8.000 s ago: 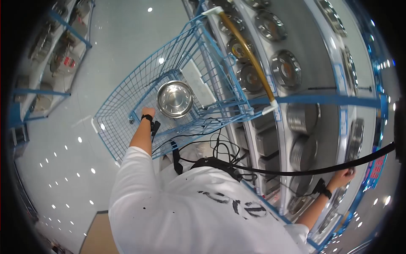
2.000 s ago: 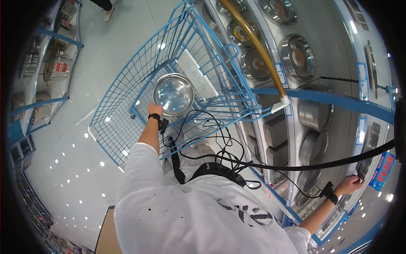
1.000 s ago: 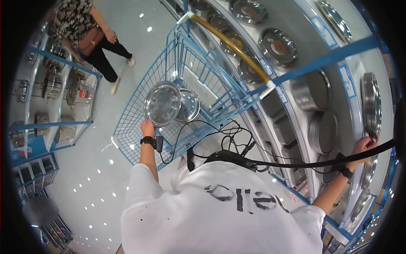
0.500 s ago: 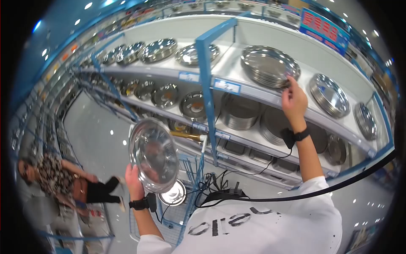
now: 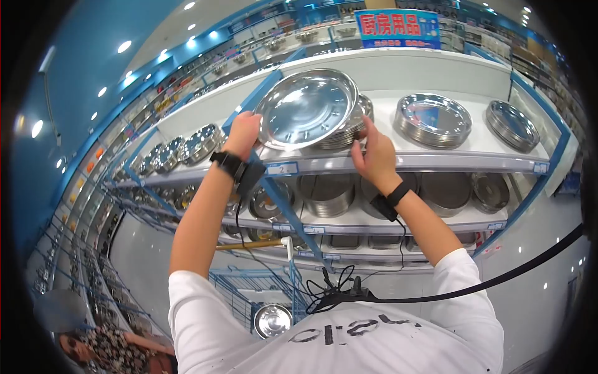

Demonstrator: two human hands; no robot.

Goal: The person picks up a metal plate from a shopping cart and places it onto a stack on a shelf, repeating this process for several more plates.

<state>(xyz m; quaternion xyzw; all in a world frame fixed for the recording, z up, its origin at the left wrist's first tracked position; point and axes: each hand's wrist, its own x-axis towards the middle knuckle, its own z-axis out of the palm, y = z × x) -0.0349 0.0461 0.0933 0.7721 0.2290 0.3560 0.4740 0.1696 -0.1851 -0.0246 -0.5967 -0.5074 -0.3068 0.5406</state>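
A wide, shiny stainless steel plate (image 5: 308, 109) is tilted up over the top shelf, its rim gripped at the left side by my left hand (image 5: 244, 132). Partly hidden behind and under it is a stack of similar steel plates (image 5: 341, 139). My right hand (image 5: 377, 154) is at the right front of that stack, thumb and forefinger apart, fingertips at the rims; whether they touch is hard to tell. To the right sits another plate stack (image 5: 434, 119).
A smaller stack of plates (image 5: 512, 124) is near the shelf's right end. Lower shelves carry dark round pans (image 5: 446, 192). Below me is a blue wire cart (image 5: 240, 283) with a round steel dish (image 5: 273, 320). Another person (image 5: 115, 349) is at lower left. Black cables (image 5: 336, 290) hang at my chest.
My left hand has raised the plate from above the cart to the top shelf, over the stack. My right hand stays by that stack. The view has turned, and the person appears lower.
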